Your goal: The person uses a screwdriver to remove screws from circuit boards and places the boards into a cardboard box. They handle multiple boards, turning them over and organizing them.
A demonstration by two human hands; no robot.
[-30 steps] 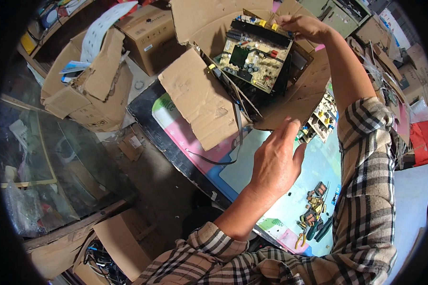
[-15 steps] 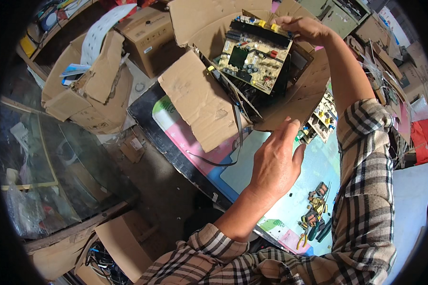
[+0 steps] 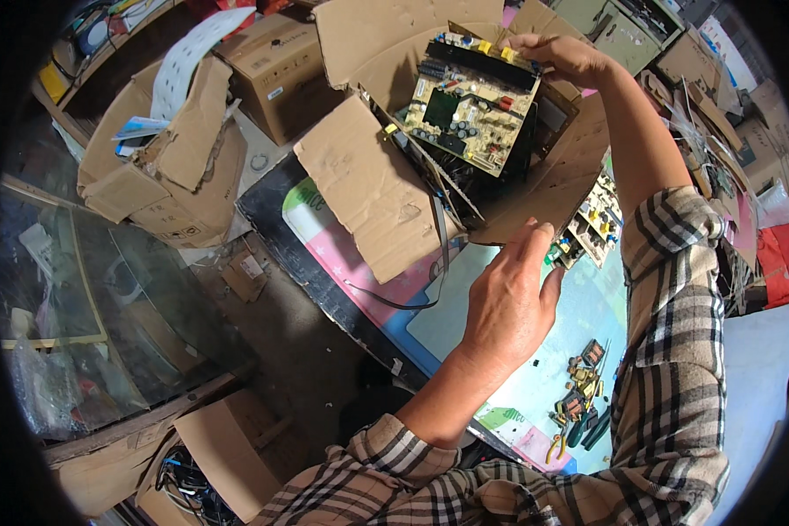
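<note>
My right hand (image 3: 561, 57) is closed at the upper right edge of a tan circuit board (image 3: 473, 105), which carries a long black heat sink, capacitors and yellow parts. This board is tilted inside an open cardboard box (image 3: 368, 188) that holds other boards and dark parts. My left hand (image 3: 513, 307) has its fingers stretched and thumb apart. Its fingertips are at the lower edge of the box's near side; whether they press on it I cannot tell. Just right of those fingertips, more circuit boards (image 3: 596, 223) lie partly hidden behind the box.
Loose electronic components (image 3: 583, 377) lie on the pastel mat (image 3: 447, 324), beside yellow-handled pliers (image 3: 554, 449). A dark strap (image 3: 441, 263) hangs from the box. Other cartons (image 3: 171, 188) stand at left, next to a glass cabinet (image 3: 123, 307). Scrap cardboard (image 3: 710, 114) is piled at right.
</note>
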